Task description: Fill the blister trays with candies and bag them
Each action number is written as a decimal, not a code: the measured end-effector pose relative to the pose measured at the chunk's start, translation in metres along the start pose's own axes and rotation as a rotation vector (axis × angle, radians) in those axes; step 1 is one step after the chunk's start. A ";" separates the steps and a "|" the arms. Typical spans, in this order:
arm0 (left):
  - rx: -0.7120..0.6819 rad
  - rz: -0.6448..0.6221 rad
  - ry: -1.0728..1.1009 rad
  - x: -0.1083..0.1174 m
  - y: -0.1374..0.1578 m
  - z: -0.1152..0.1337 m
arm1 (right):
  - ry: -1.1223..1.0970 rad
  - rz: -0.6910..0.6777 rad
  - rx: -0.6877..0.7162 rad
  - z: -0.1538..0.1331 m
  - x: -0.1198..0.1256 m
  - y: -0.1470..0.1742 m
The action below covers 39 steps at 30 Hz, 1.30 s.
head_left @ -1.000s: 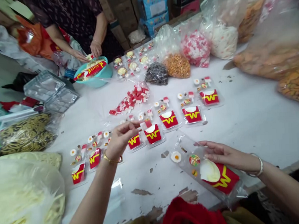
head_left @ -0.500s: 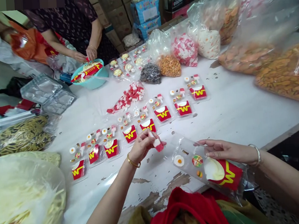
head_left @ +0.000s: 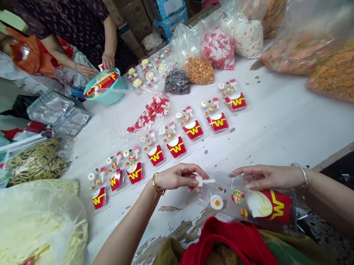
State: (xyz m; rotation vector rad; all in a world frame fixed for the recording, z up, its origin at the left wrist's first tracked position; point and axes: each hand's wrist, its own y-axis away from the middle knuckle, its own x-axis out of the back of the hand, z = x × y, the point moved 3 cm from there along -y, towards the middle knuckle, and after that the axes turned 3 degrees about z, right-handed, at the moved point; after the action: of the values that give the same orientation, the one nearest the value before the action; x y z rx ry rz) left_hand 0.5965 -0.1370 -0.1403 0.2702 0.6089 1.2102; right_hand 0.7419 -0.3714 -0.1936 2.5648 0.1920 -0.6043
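Observation:
Thumb and fingers of my left hand (head_left: 179, 177) pinch a small toy popsicle (head_left: 199, 182), its white stick pointing right, over the left end of a clear plastic tray (head_left: 227, 201). My right hand (head_left: 265, 176) grips that tray along its far edge, thumb on top. Inside the tray sit a toy fried egg (head_left: 216, 202), a round pizza-like piece (head_left: 237, 197), a tiny burger (head_left: 244, 212), a small brown piece and a red fries box (head_left: 282, 206) with a yellow W. Part of the popsicle's head is hidden by my fingers.
Several filled trays (head_left: 176, 147) stand in a slanting row. Behind them lies a pile of red-and-white popsicles (head_left: 153, 112). Bags of small pieces (head_left: 200, 70) line the back; a large bag (head_left: 44, 224) is at left. Across the table a person works over a turquoise bowl (head_left: 110, 94).
My left hand has moved right and down to the tray, turning the popsicle so its stick points right. My right hand still holds the tray. The other person's hands have moved apart.

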 end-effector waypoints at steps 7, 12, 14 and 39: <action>0.041 0.203 0.102 -0.007 -0.008 -0.020 | -0.015 -0.019 -0.017 0.005 -0.001 -0.007; -0.018 0.414 0.206 -0.010 -0.004 -0.029 | -0.086 -0.034 -0.021 0.017 0.000 -0.017; -0.024 0.410 0.265 -0.010 0.002 -0.033 | -0.111 -0.034 -0.006 0.020 0.001 -0.020; 0.060 0.761 -0.279 -0.037 -0.013 -0.049 | -0.173 -0.039 0.054 0.016 -0.030 -0.020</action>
State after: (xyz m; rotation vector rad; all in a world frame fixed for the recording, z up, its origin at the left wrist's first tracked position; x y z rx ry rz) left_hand 0.5706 -0.1819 -0.1754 0.7544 0.2940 1.8400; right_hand 0.7040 -0.3626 -0.2014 2.5488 0.1684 -0.8530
